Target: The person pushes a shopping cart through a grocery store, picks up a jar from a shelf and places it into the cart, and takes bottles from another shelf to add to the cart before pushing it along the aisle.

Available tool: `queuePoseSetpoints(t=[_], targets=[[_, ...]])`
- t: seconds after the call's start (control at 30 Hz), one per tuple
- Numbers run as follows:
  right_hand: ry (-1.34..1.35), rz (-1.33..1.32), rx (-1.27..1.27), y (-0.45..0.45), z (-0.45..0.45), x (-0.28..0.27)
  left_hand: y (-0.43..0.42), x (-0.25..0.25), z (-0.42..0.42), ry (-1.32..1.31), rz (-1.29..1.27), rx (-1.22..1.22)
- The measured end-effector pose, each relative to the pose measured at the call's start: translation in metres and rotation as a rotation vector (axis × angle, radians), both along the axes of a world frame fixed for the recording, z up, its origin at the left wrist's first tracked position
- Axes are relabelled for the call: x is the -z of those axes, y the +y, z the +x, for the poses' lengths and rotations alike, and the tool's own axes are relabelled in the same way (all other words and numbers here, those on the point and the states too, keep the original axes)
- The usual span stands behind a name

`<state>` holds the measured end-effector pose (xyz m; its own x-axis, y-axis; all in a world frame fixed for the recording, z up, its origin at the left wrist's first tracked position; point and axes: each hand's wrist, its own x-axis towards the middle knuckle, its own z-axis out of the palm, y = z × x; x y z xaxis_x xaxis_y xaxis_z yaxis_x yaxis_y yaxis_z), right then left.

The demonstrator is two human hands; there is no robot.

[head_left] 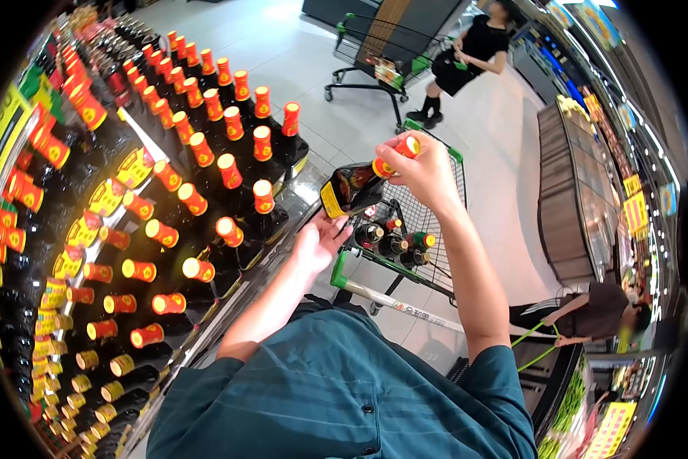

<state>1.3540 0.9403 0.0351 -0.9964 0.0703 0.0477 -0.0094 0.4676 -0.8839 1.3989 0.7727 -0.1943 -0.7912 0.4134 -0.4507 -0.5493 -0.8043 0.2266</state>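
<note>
A dark glass sauce bottle with a red and yellow neck wrap and a yellow label is tilted in front of me. My right hand is closed around its neck. Just below the bottle's base, my left hand has its palm up and fingers stretched out; the fingertips seem to touch the base. Beneath the bottle is a wire shopping cart with a green and white handle. Several dark bottles stand in it, one with a green neck and yellow cap.
Rows of similar dark bottles with red neck wraps fill the shelves at left. Another shopping cart stands ahead beside a person in black. At right are a wood-panelled counter and a second person holding green handles.
</note>
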Motion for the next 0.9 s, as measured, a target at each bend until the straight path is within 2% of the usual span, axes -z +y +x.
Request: queuePoseSetpoints(t=[0.17, 0.23, 0.3, 0.5, 0.63, 0.67, 0.77, 0.83, 0.9], targets=[[-0.093, 0.124, 0.006, 0.032, 0.008, -0.006, 0.031, -0.013, 0.013, -0.033, -0.027, 0.153], [-0.119, 0.236, -0.024, 0.041, 0.011, -0.002, 0.039, 0.000, 0.017, -0.025, 0.014, 0.226], [-0.004, 0.374, -0.020, 0.045, 0.017, 0.001, 0.048, 0.006, 0.018, -0.044, 0.021, 0.288], [-0.007, 0.316, 0.021, 0.066, 0.041, 0.016, 0.079, 0.008, 0.022, -0.138, -0.074, 0.390], [0.004, 0.320, 0.042, 0.100, 0.053, 0.034, 0.100, 0.066, 0.024, -0.231, 0.048, 0.486], [-0.008, 0.330, 0.033, 0.108, 0.058, 0.032, 0.106, 0.070, 0.026, -0.230, -0.003, 0.476], [-0.092, 0.237, -0.002, 0.140, 0.070, 0.045, 0.135, 0.032, 0.026, -0.368, -0.244, 0.489], [-0.147, 0.253, 0.036, 0.160, 0.075, 0.050, 0.143, 0.067, 0.028, -0.328, -0.216, 0.554], [-0.240, 0.316, 0.043, 0.185, 0.078, 0.051, 0.167, 0.043, 0.027, -0.314, -0.348, 0.555]])
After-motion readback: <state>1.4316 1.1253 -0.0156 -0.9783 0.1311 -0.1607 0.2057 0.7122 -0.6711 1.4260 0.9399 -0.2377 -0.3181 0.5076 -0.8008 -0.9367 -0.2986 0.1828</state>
